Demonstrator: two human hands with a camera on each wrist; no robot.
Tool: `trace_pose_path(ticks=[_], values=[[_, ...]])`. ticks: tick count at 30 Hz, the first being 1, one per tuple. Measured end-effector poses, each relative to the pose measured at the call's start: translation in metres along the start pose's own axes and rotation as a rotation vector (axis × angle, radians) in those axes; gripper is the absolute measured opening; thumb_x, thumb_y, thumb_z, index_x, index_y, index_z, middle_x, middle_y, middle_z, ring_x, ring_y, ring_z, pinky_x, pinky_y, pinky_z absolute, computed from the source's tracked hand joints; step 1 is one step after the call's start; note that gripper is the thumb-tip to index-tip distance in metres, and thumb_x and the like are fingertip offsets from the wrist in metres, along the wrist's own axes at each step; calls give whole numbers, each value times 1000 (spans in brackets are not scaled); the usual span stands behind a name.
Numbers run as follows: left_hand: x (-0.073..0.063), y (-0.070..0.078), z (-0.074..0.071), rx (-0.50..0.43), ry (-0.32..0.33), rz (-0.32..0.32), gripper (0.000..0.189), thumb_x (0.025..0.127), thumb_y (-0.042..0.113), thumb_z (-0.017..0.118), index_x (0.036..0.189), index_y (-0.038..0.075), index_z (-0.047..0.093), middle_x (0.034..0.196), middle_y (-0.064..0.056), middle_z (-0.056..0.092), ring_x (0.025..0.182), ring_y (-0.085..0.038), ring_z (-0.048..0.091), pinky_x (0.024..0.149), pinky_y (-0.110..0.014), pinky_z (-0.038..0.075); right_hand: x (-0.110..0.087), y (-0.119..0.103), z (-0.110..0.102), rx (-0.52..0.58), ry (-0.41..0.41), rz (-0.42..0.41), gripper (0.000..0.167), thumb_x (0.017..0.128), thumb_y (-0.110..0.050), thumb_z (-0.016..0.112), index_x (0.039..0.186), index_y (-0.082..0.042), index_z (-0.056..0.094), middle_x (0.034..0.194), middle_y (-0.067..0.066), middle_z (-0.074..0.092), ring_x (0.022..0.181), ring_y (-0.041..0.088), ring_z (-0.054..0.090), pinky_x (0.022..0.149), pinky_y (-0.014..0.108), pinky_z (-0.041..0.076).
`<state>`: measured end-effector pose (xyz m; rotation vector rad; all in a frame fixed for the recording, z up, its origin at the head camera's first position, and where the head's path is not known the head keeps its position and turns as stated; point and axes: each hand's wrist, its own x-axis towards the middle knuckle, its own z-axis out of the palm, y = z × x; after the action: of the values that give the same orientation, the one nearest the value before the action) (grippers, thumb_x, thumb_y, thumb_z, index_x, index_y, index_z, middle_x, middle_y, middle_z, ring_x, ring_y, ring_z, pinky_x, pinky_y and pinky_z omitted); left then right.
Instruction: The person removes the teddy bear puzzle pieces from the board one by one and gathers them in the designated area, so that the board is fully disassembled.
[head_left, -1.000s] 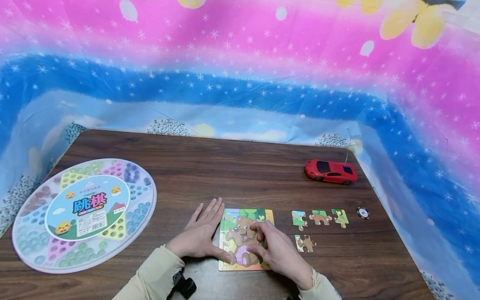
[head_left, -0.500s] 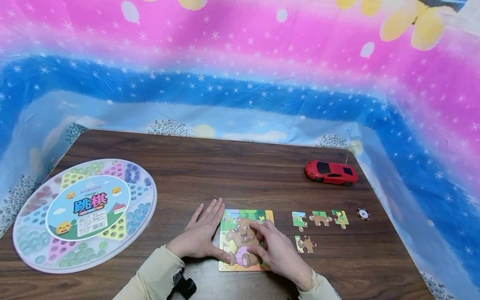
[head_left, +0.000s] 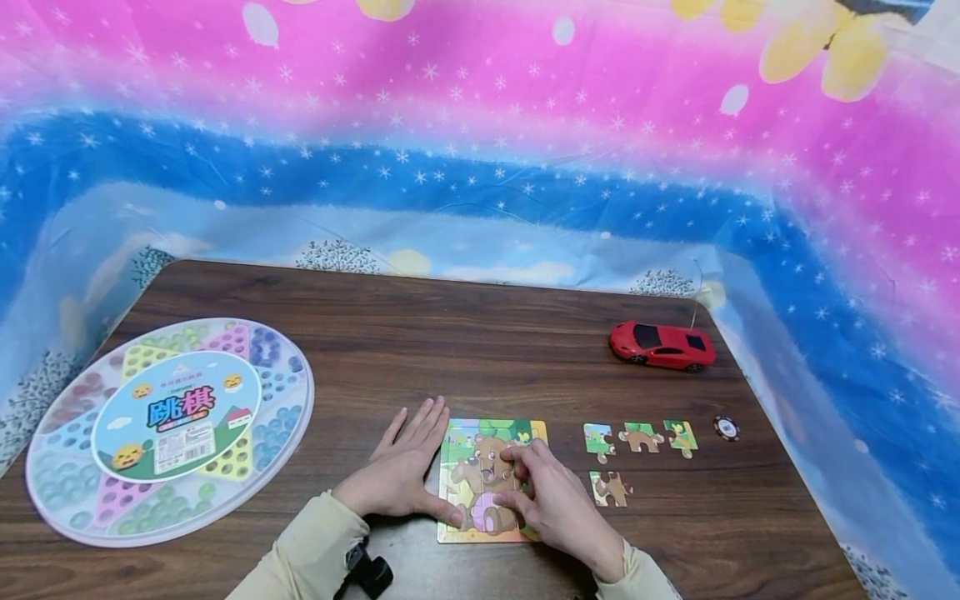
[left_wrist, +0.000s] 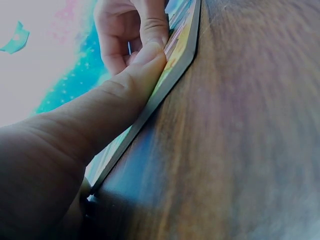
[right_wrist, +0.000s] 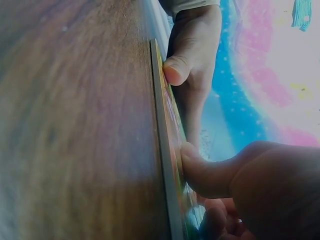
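Note:
A bear jigsaw puzzle point(head_left: 487, 475) lies in its thin tray on the table, near the front. My left hand point(head_left: 405, 467) is spread flat along its left side, and its thumb point(left_wrist: 135, 70) presses on the lower left corner of the picture. Over the right half is my right hand point(head_left: 558, 500), index finger and thumb point(right_wrist: 200, 170) bent down onto the surface either side of a jigsaw piece. The hand itself mostly hides that piece. Several loose jigsaw pieces, one of them brown and green point(head_left: 611, 489), lie to the right of the tray.
A round Chinese checkers box point(head_left: 176, 417) takes up the left of the table. At the back right stands a red toy car point(head_left: 662, 345). A black and white poker chip point(head_left: 726, 427) lies right of the loose pieces. A patterned cloth point(head_left: 480, 167) surrounds the table.

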<state>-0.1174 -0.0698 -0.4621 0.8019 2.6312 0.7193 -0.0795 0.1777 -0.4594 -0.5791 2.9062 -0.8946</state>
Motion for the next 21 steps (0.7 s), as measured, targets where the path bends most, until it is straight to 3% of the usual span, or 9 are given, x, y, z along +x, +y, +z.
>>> trace_pose_path(ticks=[3, 5, 12, 21], values=[[0, 1, 0, 1, -1, -3, 136, 62, 77, 71, 155, 1, 8, 162, -12, -2, 148, -25, -6, 116, -50, -9, -1, -2, 1, 8, -4, -15, 21, 83, -25, 79, 100, -21, 68, 87, -11, 48, 68, 1, 48, 57, 19, 41], [0, 1, 0, 2, -2, -5, 136, 62, 77, 71, 155, 1, 8, 162, -12, -2, 148, -25, -6, 116, -50, -9, -1, -5, 1, 15, -3, -15, 21, 83, -23, 78, 101, -21, 68, 89, -10, 48, 70, 2, 49, 58, 19, 42], [0, 1, -1, 2, -7, -10, 135, 62, 77, 70, 155, 2, 7, 162, -12, -2, 148, -25, -7, 116, -50, -9, 0, -6, 0, -39, -41, 16, 55, 86, -24, 76, 134, -9, 56, 95, -3, 44, 69, 5, 45, 54, 20, 40], [0, 1, -1, -4, -8, -4, 135, 62, 76, 70, 155, 2, 7, 162, -12, -3, 148, -26, -7, 116, -50, -10, 4, 0, -5, 49, -99, 58, 52, 86, -30, 75, 133, -16, 58, 94, -6, 45, 72, 5, 46, 56, 21, 42]])
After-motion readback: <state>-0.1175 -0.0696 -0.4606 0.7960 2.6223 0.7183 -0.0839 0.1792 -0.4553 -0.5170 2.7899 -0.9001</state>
